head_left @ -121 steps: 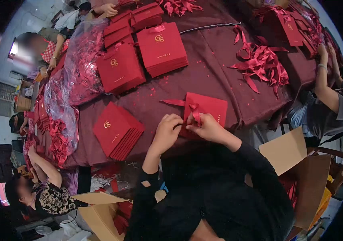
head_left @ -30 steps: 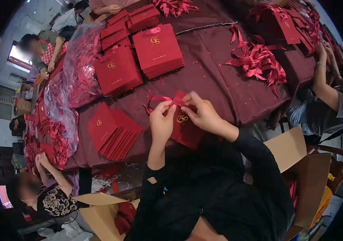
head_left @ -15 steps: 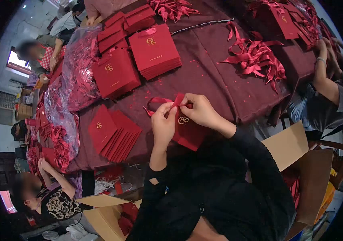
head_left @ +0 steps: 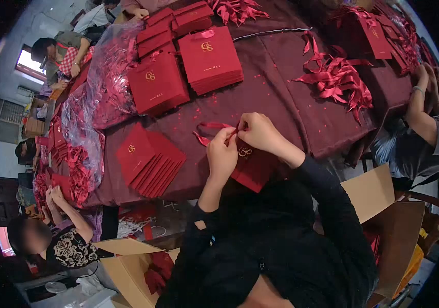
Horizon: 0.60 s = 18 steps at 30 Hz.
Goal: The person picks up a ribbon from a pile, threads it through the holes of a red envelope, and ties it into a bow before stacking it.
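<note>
My left hand (head_left: pixel 223 156) and my right hand (head_left: pixel 261 134) meet at the top edge of a small red gift bag (head_left: pixel 254 170) with a gold logo. Both pinch there, fingertips almost touching, and cover most of that edge. A red ribbon (head_left: pixel 214 124) comes out behind my left hand, its loose end lying to the left. The bag slants over the front edge of the table, close to my body. To the left lies a fanned stack of similar red bags (head_left: pixel 150 161).
Several piles of red bags (head_left: pixel 211 56) stand on the dark red tablecloth (head_left: pixel 276 97), beside plastic wrap (head_left: pixel 111 77). Loose ribbons (head_left: pixel 340 82) lie at right. Cardboard boxes (head_left: pixel 127 272) flank me. Other people work around the table, one person's hands (head_left: pixel 425 84) at far right.
The view has shifted a little, so the table and bags sit farther right. My fingers have drawn closer together at the bag's top, hiding more of the red strip between them.
</note>
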Tool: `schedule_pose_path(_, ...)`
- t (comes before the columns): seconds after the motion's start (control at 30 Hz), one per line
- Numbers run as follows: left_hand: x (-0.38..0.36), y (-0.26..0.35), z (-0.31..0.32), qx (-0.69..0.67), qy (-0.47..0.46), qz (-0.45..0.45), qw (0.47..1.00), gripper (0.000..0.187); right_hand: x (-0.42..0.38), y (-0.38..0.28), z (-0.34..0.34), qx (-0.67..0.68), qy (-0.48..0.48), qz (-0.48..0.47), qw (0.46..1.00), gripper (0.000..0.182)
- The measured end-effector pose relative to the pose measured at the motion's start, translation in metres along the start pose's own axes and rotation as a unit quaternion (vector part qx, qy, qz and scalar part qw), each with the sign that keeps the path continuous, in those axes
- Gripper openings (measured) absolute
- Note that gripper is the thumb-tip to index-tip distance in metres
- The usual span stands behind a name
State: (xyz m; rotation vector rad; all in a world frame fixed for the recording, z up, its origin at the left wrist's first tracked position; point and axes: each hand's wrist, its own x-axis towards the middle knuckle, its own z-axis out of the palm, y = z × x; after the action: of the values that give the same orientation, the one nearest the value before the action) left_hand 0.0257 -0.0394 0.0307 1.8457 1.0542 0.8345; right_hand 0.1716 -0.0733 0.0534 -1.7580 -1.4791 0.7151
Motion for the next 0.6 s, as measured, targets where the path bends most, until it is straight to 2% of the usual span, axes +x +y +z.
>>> schedule_pose_path(0.1,0.004,-0.009,-0.001,-0.046,0.001,0.011,0.999,0.019,-0.005,-0.002,0.002,-0.009,0.014,-0.033,0.999,0.013)
schedule_pose_path(0.13,0.007,-0.009,-0.003,-0.047,0.002,0.013,0.999,0.019,-0.011,-0.001,0.006,-0.029,0.052,-0.08,0.995,0.012)
schedule_pose_path(0.2,0.011,-0.01,-0.01,-0.202,-0.055,-0.097,0.973,0.02,-0.022,0.0,0.008,-0.082,0.086,-0.142,0.983,0.011)
schedule_pose_path(0.23,0.015,-0.012,-0.014,-0.23,-0.103,-0.145,0.957,0.021,-0.025,0.004,0.01,-0.084,0.084,-0.143,0.983,0.011)
schedule_pose_path(0.27,0.018,-0.012,-0.016,-0.231,-0.102,-0.145,0.957,0.021,-0.027,0.01,0.013,-0.052,0.098,-0.16,0.981,0.01)
schedule_pose_path(0.33,0.025,0.001,-0.021,-0.224,-0.192,-0.229,0.928,0.023,-0.027,0.02,0.016,-0.021,0.111,-0.177,0.978,0.009)
schedule_pose_path(0.37,0.027,0.003,-0.021,-0.225,-0.192,-0.23,0.927,0.023,-0.028,0.024,0.017,-0.005,0.108,-0.18,0.978,0.009)
schedule_pose_path(0.43,0.031,0.005,-0.02,-0.194,-0.25,-0.219,0.923,0.022,-0.029,0.028,0.016,0.01,0.104,-0.184,0.977,0.01)
schedule_pose_path(0.57,0.027,0.003,-0.016,-0.166,-0.213,-0.182,0.945,0.02,-0.028,0.029,0.015,0.066,0.084,-0.127,0.986,0.013)
schedule_pose_path(0.6,0.027,0.001,-0.017,-0.084,-0.21,-0.128,0.966,0.018,-0.028,0.027,0.014,0.087,0.086,-0.113,0.986,0.015)
